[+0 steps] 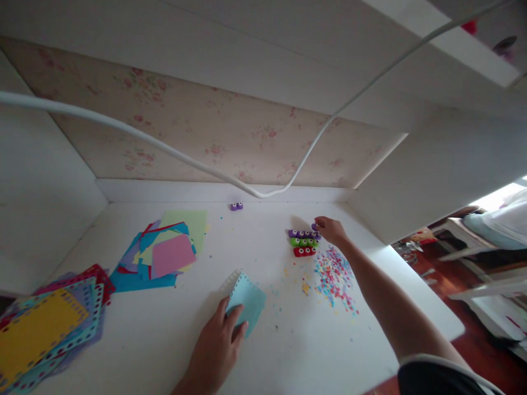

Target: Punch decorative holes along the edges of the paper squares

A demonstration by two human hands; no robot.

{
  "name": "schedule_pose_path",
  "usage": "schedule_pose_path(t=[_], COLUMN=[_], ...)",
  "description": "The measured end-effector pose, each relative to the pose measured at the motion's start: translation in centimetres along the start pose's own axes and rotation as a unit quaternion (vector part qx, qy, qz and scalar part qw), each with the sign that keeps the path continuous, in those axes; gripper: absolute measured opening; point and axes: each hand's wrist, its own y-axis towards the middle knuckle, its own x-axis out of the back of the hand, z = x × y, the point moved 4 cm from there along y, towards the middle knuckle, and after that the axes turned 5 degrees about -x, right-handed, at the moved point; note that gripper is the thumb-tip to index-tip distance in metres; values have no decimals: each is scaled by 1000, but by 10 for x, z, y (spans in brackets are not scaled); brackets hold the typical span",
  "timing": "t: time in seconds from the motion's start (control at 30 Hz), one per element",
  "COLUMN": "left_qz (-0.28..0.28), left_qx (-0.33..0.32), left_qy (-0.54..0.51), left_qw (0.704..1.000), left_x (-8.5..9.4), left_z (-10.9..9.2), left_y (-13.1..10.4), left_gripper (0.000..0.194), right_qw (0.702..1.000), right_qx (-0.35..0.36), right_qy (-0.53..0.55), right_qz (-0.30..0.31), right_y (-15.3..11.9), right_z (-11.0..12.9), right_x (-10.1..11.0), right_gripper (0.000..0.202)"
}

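Note:
My left hand holds a light blue sheet of paper by its left edge, fingers and thumb closed on it. Small punched holes run along that edge. At the back right, my right hand reaches to a small purple craft punch, its fingers pinched on it. Just beside it stand rows of small craft punches: a purple row, a green row and a red row. Two more purple punches sit apart near the back wall.
Paper confetti lies scattered below my right forearm. On the left are a pile of coloured paper and a stack of sheets with punched edges. A white cable hangs across the view. Side panels bound the white table.

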Motion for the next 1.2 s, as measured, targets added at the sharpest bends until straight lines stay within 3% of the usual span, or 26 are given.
schedule_pose_path(t=[0.13, 0.4, 0.5, 0.67, 0.83, 1.2], left_qz=[2, 9, 11, 14, 10, 17], left_qx=[-2, -4, -4, -11, -16, -14], left_qy=[8, 15, 17, 20, 18, 24], left_qw=[1000, 1000, 1000, 1000, 1000, 999], left_x=[-1, -2, -2, -1, 1, 3], left_z=[0, 0, 0, 0, -1, -2], left_y=[0, 0, 0, 1, 2, 2], left_gripper=[36, 38, 37, 36, 31, 35], right_qw=[1000, 998, 999, 995, 993, 996], right_qx=[1, 31, 11, -49, -51, -37], right_qy=[13, 24, 13, -23, -45, -50], right_qz=[2, 39, 49, 78, 96, 61], right_y=[5, 6, 8, 5, -6, 9], right_z=[0, 24, 19, -11, -27, -4], right_x=[-10, -22, -18, -9, -10, -16], right_gripper=[28, 26, 28, 28, 27, 29])
